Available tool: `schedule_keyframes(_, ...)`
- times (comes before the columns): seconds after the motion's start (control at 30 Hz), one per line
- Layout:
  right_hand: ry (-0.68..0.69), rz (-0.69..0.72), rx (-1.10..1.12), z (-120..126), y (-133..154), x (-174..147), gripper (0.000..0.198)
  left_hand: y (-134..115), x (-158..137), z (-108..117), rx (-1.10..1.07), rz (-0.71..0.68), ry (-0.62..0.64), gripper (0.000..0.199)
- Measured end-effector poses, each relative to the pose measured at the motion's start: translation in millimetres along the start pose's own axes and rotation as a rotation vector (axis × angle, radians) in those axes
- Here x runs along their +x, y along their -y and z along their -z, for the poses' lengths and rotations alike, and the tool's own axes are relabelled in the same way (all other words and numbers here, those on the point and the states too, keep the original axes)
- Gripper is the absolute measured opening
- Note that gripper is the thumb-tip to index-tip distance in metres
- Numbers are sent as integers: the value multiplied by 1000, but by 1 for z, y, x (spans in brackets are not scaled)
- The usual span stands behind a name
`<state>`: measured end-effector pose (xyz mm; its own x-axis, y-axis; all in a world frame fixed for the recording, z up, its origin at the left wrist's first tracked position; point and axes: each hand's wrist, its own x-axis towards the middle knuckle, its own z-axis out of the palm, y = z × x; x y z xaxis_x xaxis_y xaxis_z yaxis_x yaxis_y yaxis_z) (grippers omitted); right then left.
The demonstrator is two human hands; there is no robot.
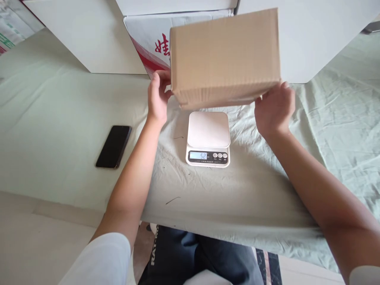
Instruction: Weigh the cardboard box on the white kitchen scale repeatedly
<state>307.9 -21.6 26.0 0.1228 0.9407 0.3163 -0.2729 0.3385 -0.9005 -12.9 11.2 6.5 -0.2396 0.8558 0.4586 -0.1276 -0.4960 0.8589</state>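
A brown cardboard box [225,55] is held up in the air, slightly tilted, above and behind a white kitchen scale [208,130]. My left hand [158,95] grips the box at its left side, with some fingers hidden behind it. At the lower right corner, my right hand [276,107] supports it from beneath, its fingertips partly out of sight. Nothing rests on the scale's platform. Its lit display [198,156] seems to read 52. The underside of the box is only partly visible.
Left of my left forearm lies a dark smartphone [113,146] on the pale green cloth [59,118]. A white carton with red print [145,43] stands at the back between white panels [314,39]. The cloth's front edge hangs above my lap.
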Motion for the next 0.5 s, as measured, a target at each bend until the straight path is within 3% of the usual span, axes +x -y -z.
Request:
schedule_keyframes(0.2, 140, -196, -82, 5, -31, -2, 37, 33, -15, 0, 137, 140, 199, 86)
schedule_keyframes(0.33, 178, -177, -23, 9, -46, -4, 41, 51, -21, 7, 190, 162, 183, 94)
schedule_keyframes(0.5, 122, -139, -15, 11, -50, -3, 33, 60, -19, 10, 185, 162, 144, 90)
